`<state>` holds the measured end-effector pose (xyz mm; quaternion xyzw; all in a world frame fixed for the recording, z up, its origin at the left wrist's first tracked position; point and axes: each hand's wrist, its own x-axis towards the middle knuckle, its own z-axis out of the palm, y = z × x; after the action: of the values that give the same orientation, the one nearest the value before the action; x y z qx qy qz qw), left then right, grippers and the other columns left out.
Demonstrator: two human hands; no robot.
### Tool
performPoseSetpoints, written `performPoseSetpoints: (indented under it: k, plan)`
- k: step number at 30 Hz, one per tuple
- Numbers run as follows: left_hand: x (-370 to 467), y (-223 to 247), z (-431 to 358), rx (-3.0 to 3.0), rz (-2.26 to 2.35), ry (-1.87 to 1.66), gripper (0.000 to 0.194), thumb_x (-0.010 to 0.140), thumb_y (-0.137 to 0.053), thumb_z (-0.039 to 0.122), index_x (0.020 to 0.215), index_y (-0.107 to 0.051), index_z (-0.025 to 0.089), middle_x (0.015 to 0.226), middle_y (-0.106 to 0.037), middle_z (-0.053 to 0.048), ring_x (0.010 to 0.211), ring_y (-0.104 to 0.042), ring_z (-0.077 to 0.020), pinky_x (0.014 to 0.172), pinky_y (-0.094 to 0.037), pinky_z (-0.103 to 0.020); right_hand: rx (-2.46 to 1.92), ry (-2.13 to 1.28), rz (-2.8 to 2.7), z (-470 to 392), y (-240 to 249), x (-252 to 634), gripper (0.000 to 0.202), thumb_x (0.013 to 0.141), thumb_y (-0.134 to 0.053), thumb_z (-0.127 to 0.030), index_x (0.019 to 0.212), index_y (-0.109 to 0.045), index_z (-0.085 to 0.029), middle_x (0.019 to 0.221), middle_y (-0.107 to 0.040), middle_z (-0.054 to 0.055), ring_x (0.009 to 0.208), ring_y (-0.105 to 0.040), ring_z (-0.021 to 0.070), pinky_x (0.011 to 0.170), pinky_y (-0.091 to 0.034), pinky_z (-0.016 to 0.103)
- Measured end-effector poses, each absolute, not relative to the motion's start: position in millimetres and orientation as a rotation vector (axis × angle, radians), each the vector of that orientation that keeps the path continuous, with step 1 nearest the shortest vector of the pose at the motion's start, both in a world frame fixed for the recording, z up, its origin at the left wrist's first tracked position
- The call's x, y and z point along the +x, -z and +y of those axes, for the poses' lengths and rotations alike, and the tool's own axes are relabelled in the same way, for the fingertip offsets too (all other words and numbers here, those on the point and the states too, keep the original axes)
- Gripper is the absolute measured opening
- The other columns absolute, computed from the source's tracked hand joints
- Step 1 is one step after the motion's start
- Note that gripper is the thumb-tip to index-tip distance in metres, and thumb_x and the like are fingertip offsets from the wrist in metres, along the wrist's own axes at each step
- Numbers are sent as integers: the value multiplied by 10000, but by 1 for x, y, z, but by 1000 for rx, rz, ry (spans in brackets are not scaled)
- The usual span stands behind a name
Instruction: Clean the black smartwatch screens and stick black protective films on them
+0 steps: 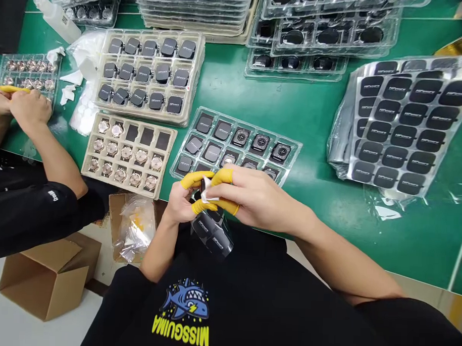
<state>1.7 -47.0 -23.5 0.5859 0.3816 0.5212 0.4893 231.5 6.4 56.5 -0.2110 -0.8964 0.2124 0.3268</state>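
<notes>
My left hand, with yellow finger cots on thumb and forefinger, grips a small dark smartwatch case, mostly hidden by fingers. My right hand, also in yellow finger cots, pinches a white wiping cloth against the case. Just below the fingers is a strip of black printed film stickers; what supports it is hidden. Beyond my hands lies a clear plastic tray of smartwatch cases, some back side up with round sensors, others covered by black stickers.
At left are a beige tray of round watches and stacked trays of black-covered pieces. Sticker sheets lie right; more clear trays stand behind. A co-worker's hands work at far left. Cardboard boxes sit below the table.
</notes>
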Motion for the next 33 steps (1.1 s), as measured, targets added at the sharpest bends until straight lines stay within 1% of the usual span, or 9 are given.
performPoseSetpoints:
  k: [4, 7, 11, 16, 21, 25, 29, 31, 33]
  plan:
    - [-3, 22, -49, 1327, 915, -1313, 711, 822, -1023, 563, 1392, -791, 207, 1042, -893, -74, 856, -888, -211, 800, -710, -257, -779, -380, -2455, 11, -57, 262, 191, 1120, -592, -150, 1081, -773, -198, 945, -735, 86, 838, -635, 235, 689, -450, 356]
    - [-4, 20, -50, 1292, 913, -1327, 713, 827, -1018, 572, 1397, -790, 207, 1005, -889, -67, 833, -895, -228, 771, -720, -278, -857, -398, -2276, 12, -57, 271, 145, 1069, -688, -124, 1140, -761, -227, 984, -750, 76, 885, -697, 238, 709, -510, 345]
    - [1, 20, -50, 1318, 866, -1286, 767, 814, -1016, 600, 1432, -775, 213, 1051, -901, -84, 920, -914, -272, 829, -744, -323, -813, -546, -2113, 8, -61, 258, 186, 1049, -748, -109, 1163, -735, -256, 997, -750, 48, 880, -734, 204, 729, -579, 311]
    - [2, 21, -49, 1379, 835, -1301, 724, 863, -988, 581, 1453, -765, 225, 1131, -907, -90, 989, -902, -261, 915, -748, -348, -813, -549, -2109, 5, -58, 237, 129, 1084, -714, -144, 1156, -761, -240, 995, -755, 62, 879, -731, 212, 759, -599, 330]
    - [1, 19, -49, 1408, 868, -1275, 759, 840, -1003, 590, 1438, -757, 192, 1132, -904, -102, 972, -890, -247, 888, -725, -315, -796, -406, -2158, 3, -52, 223, 168, 1104, -642, -127, 1128, -784, -214, 974, -749, 83, 900, -688, 233, 720, -529, 336]
    - [1, 19, -47, 1409, 898, -1269, 687, 839, -1006, 579, 1361, -782, 194, 1083, -900, -73, 918, -875, -217, 839, -702, -270, -692, -404, -2239, 3, -59, 217, 177, 1086, -641, -96, 1078, -790, -192, 962, -758, 82, 865, -651, 221, 662, -474, 319]
    - [-2, 22, -47, 1403, 943, -1287, 767, 816, -997, 649, 1386, -779, 184, 1141, -904, -115, 959, -895, -249, 867, -719, -295, -547, -488, -2357, 8, -68, 230, 207, 1126, -597, -134, 1040, -775, -194, 931, -755, 63, 848, -653, 202, 695, -497, 305]
    - [-4, 22, -49, 1390, 958, -1274, 776, 806, -1013, 627, 1396, -781, 181, 1142, -904, -125, 956, -903, -255, 868, -726, -300, -580, -478, -2442, 10, -69, 243, 240, 1148, -558, -161, 1037, -768, -196, 929, -759, 69, 840, -667, 207, 692, -498, 314]
    - [-5, 20, -50, 1348, 930, -1280, 747, 823, -1016, 586, 1414, -776, 198, 1103, -905, -105, 923, -906, -247, 851, -730, -298, -681, -427, -2489, 11, -68, 255, 230, 1138, -552, -154, 1047, -760, -192, 951, -771, 86, 839, -681, 221, 664, -480, 329]
